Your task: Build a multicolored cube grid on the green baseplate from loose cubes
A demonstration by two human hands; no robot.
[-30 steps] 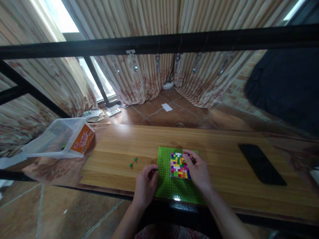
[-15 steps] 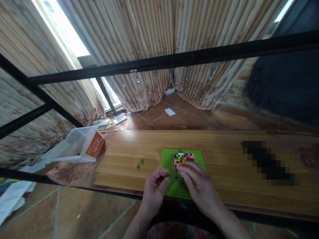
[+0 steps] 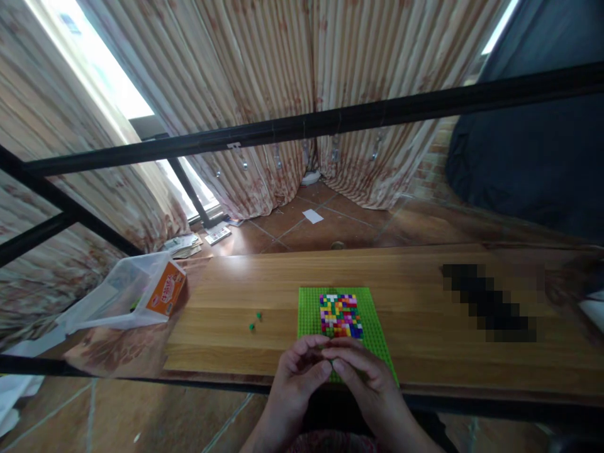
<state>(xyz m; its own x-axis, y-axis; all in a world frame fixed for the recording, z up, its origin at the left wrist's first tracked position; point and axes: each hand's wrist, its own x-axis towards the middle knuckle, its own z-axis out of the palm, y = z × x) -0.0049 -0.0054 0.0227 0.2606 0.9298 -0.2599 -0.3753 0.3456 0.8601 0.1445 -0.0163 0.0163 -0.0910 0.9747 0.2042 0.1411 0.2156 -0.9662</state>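
My left hand (image 3: pixel 299 372) and my right hand (image 3: pixel 365 371) meet over the near part of a light green studded baseplate (image 3: pixel 379 340). Their fingertips are closed together around a small dark green brick (image 3: pixel 332 362), mostly covered by the fingers. Just beyond the fingers, a block of many-coloured small bricks (image 3: pixel 338 314) is built up on the plate, in red, yellow, white, purple, pink and other colours. Left of the plate, two small green bricks (image 3: pixel 255 321) lie loose on the wooden table.
A clear plastic tub (image 3: pixel 127 289) with an orange label lies at the table's left end. A dark pixelated shape (image 3: pixel 488 302) is on the right of the table (image 3: pixel 419 302). Beyond run a black metal bar (image 3: pixel 283 131) and long curtains (image 3: pixel 264 69). Papers (image 3: pixel 182 244) lie on the floor.
My right hand has drawn back from the coloured bricks toward me and joined my left hand, which held the small green brick. The coloured block is now uncovered. The whole view has shifted slightly.
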